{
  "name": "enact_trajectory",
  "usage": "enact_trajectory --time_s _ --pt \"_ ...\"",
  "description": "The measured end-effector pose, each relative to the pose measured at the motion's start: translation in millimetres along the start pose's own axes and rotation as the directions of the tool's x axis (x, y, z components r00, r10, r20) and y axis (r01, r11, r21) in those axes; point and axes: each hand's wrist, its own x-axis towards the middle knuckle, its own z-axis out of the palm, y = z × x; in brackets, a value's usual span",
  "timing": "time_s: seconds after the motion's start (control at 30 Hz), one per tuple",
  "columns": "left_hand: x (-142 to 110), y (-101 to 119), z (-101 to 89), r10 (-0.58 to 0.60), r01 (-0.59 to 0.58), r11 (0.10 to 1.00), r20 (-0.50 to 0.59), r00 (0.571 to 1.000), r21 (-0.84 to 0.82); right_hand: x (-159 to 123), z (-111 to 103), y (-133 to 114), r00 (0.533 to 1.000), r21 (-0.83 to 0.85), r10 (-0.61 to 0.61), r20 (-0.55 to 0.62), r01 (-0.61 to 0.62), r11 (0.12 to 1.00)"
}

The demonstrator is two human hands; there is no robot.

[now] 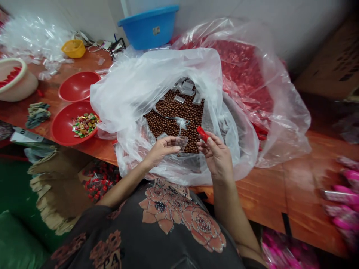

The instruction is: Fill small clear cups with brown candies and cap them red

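My left hand [164,150] pinches a small clear plastic tube [182,143] near the front of a big plastic bag. Between the thumb and fingers of my right hand [217,153] is a red plastic cap [202,133], held apart from the tube. Below and beyond both hands, the open white plastic bag [123,89] holds a mass of small round brown balls [171,112]. Several clear tubes [186,88] lie on top of the balls, along with a thin clear strip.
Behind the bag stand a blue basin [151,30] and a large clear bag of red pieces [241,71]. At left are two red bowls [63,127], one with wrapped candies [85,125], and a white bucket [28,84]. Pink-capped items [343,201] lie at right. An open carton [61,186] sits below the table edge.
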Motion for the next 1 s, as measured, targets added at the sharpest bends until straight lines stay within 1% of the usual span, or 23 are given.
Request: enact_trajectory --time_s 0.1,0.13,0.17,0.2,0.23,0.27,0.33,0.37,0.43,0.53,0.6,0.63,0.67,0.7,0.8,0.83,0.87,0.9,1.0 --pt "-1.5 0.2 -4.2 -0.008 0.008 1.0 -0.035 0.999 0.008 9.0 -5.4 11.3 0.998 -0.199 -0.058 -0.008 0.055 0.978" --pt "-1.7 -0.3 -6.2 -0.007 0.008 1.0 -0.046 0.999 0.012 12.4 -7.5 15.7 0.996 -0.303 -0.093 -0.008 0.087 0.949" --pt "-1.8 -1.2 -8.3 -0.008 0.008 1.0 -0.053 0.999 0.014 15.7 -9.1 20.3 0.991 -0.43 -0.137 0.008 0.127 0.894" --pt "-2.0 -2.2 -10.5 -0.01 0.011 1.0 -0.058 0.998 0.013 18.6 -10.1 24.9 0.983 -0.569 -0.179 0.044 0.172 0.804" --pt "-2.1 -3.5 -12.4 -0.014 0.014 1.0 -0.06 0.998 0.008 20.9 -10.1 29.3 0.972 -0.701 -0.212 0.1 0.22 0.679" --pt "-2.3 -4.8 -14.1 -0.016 0.017 1.0 -0.063 0.998 0.001 22.5 -9.3 33.5 0.96 -0.806 -0.225 0.169 0.266 0.529" --pt "-2.9 -7.0 -16.5 -0.025 0.024 1.0 -0.065 0.998 -0.013 23.8 -5.5 40.6 0.938 -0.911 -0.18 0.297 0.334 0.24" --pt "-3.4 -7.8 -17.2 -0.031 0.03 0.999 -0.067 0.997 -0.017 23.8 -2.9 43.4 0.933 -0.927 -0.134 0.334 0.351 0.135" --pt "-4.5 -8.4 -17.6 -0.052 0.051 0.998 -0.068 0.996 -0.027 23.4 2.0 47.5 0.932 -0.933 -0.045 0.359 0.359 -0.006" --pt "-6.1 -7.3 -17.0 -0.087 0.082 0.993 -0.061 0.994 -0.081 23.2 6.4 50.8 0.927 -0.915 0.027 0.374 0.374 -0.15" --pt "-6.6 -6.0 -16.8 -0.1 0.092 0.988 -0.063 0.993 -0.128 23.8 6.8 52.1 0.912 -0.887 0.051 0.406 0.407 -0.217" --pt "-6.7 -5.4 -16.8 -0.108 0.098 0.984 -0.064 0.992 -0.146 24.3 6.4 52.6 0.905 -0.876 0.054 0.422 0.422 -0.232" --pt "-6.8 -4.9 -16.9 -0.116 0.105 0.981 -0.063 0.991 -0.162 25.0 5.6 53.0 0.901 -0.873 0.05 0.43 0.43 -0.23" --pt "-6.9 -4.7 -17.0 -0.125 0.113 0.978 -0.059 0.99 -0.174 25.7 4.5 53.3 0.902 -0.88 0.035 0.431 0.429 -0.206" --pt "-8.3 -6.2 -17.1 -0.131 0.122 0.976 -0.038 0.991 -0.181 27.7 -0.3 53.3 0.913 -0.912 -0.031 0.406 0.403 -0.083" --pt "-9.0 -7.4 -16.9 -0.123 0.115 0.978 -0.037 0.992 -0.174 28.0 -1.9 53.1 0.916 -0.916 -0.044 0.4 0.397 -0.056" --pt "-9.7 -8.7 -16.6 -0.114 0.106 0.981 -0.036 0.993 -0.164 27.9 -3.2 53.1 0.916 -0.917 -0.049 0.397 0.395 -0.052" --pt "-10.3 -10.2 -16.3 -0.107 0.101 0.983 -0.034 0.994 -0.152 27.5 -4.0 53.1 0.914 -0.913 -0.047 0.404 0.4 -0.074" --pt "-10.7 -13.1 -14.9 -0.069 0.065 0.993 -0.035 0.997 -0.095 25.2 -3.4 54.1 0.898 -0.881 -0.016 0.439 0.427 -0.206"
